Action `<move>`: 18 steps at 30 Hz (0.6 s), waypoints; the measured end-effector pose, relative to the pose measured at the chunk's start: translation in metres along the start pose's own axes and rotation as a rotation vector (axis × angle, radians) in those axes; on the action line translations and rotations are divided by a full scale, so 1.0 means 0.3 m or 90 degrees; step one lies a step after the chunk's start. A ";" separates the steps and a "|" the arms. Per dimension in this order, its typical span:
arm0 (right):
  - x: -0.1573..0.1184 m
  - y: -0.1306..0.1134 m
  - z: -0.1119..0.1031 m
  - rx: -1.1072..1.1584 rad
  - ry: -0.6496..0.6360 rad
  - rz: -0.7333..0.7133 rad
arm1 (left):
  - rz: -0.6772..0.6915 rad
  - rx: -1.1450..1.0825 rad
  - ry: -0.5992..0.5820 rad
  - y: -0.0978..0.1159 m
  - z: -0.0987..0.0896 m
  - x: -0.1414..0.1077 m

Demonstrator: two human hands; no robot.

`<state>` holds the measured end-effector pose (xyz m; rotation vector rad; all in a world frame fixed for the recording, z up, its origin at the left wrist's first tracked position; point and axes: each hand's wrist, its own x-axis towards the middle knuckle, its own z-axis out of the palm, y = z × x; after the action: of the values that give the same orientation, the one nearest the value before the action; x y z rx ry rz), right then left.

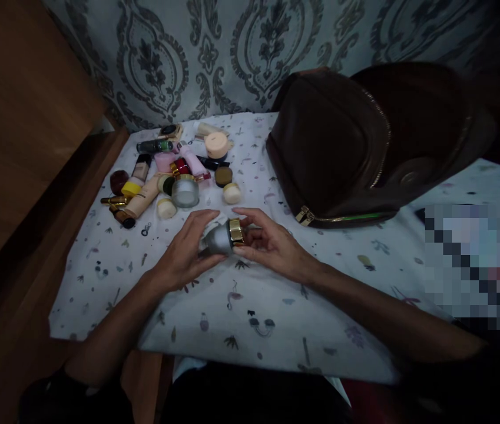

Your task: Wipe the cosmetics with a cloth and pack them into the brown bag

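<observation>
Between my two hands, just above the patterned cloth, a frosted cosmetic jar [219, 238] with a shiny gold lid lies tilted on its side. My left hand [192, 244] wraps round the jar's body, with a crumpled white wipe or tissue [219, 220] pressed against the glass. The fingers of my right hand [271, 242] close on the gold lid at the other end. Beyond my hands stand a similar frosted jar [185, 193], a small cream-lidded jar [232, 193] and another small cream jar [166, 208].
Several cosmetics, among them a beige tube [143, 196], a yellow-lidded jar [131, 188] and a pink tube [192, 160], crowd the table's back left. A large brown leather bag [329, 147] stands at the back right. A wooden cabinet [24, 88] borders the left; a blurred patch [474, 259] covers the right.
</observation>
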<state>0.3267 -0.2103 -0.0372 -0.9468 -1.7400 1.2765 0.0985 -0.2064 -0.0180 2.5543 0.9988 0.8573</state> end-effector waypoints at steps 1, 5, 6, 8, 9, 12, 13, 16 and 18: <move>0.001 0.003 0.001 0.010 -0.002 -0.009 | 0.003 -0.004 0.003 0.001 -0.002 0.001; 0.005 0.006 0.005 0.035 0.005 -0.006 | 0.037 -0.022 0.013 0.011 -0.012 0.006; 0.006 0.007 0.006 0.037 0.011 0.003 | 0.050 -0.025 0.018 0.015 -0.013 0.007; 0.008 0.010 0.007 0.043 0.018 0.023 | 0.085 -0.023 0.034 0.024 -0.011 0.008; 0.010 0.012 0.007 0.049 0.019 0.034 | 0.105 -0.017 0.045 0.028 -0.008 0.008; 0.016 0.017 0.007 0.083 0.023 0.062 | 0.147 0.017 0.071 0.039 0.005 0.004; 0.019 0.018 0.007 0.097 0.027 0.071 | 0.154 0.032 0.078 0.041 0.009 0.003; 0.029 0.016 0.007 0.151 0.050 0.091 | 0.174 0.078 0.088 0.047 0.017 -0.002; 0.035 0.012 0.006 0.204 0.068 0.106 | 0.199 0.105 0.072 0.051 0.020 -0.005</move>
<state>0.3210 -0.2008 -0.0395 -0.9652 -1.3463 1.5275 0.1094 -0.2188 -0.0166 2.8817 0.7351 1.0500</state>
